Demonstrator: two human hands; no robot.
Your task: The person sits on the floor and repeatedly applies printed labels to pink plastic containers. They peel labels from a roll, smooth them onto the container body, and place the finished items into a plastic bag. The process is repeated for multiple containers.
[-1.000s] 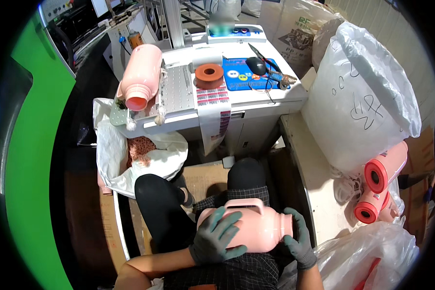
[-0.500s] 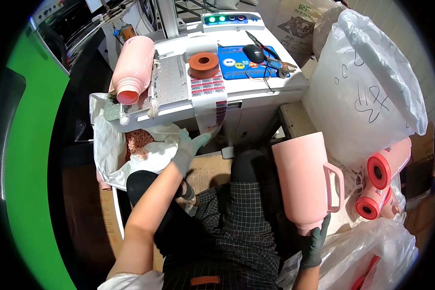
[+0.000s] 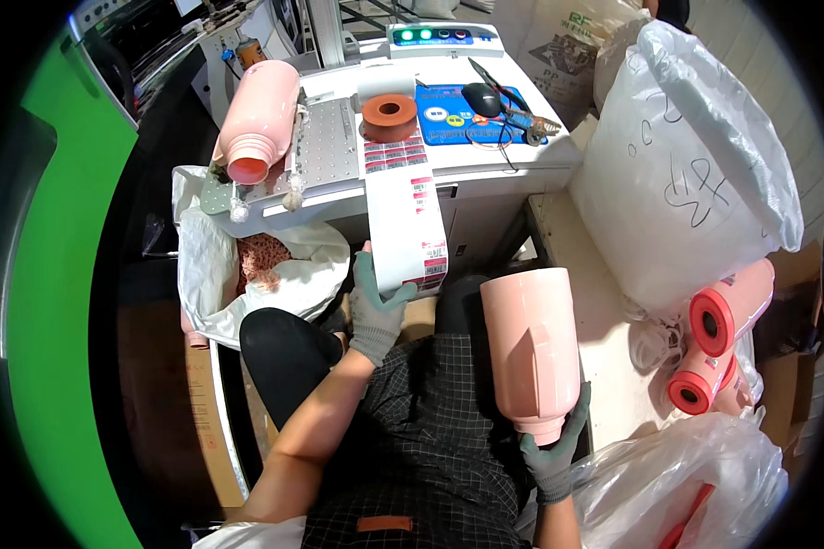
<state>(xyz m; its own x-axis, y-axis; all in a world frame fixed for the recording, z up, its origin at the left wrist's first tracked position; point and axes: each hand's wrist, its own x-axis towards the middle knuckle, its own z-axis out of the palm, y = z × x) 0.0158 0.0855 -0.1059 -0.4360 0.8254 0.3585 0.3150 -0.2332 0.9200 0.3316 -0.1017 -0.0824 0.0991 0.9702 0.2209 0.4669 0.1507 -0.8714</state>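
My gloved left hand (image 3: pixel 378 311) pinches the lower end of a white label strip (image 3: pixel 403 206), thumb on top. Red-and-white stickers cover parts of the strip, which hangs over the front of a white machine. A pink jug (image 3: pixel 533 343) with a side handle is in my gloved right hand (image 3: pixel 556 455), whose fingers wrap round its narrow neck. The jug is neck down, above the right side of my lap. On the strip's upper part rests an orange-brown tape roll (image 3: pixel 389 128).
A second pink jug (image 3: pixel 262 114) lies on the perforated metal plate (image 3: pixel 325 146). Pliers (image 3: pixel 526 119) and a black mouse (image 3: pixel 482 100) rest on the machine top. Below left hangs an open white bag (image 3: pixel 311 274). A big white sack (image 3: pixel 687 174) and pink jugs (image 3: pixel 729 306) stand right.
My left hand has moved right and down, closing on the label strip and drawing its end towards me. The right hand has brought the jug left, turning its handle to face me.
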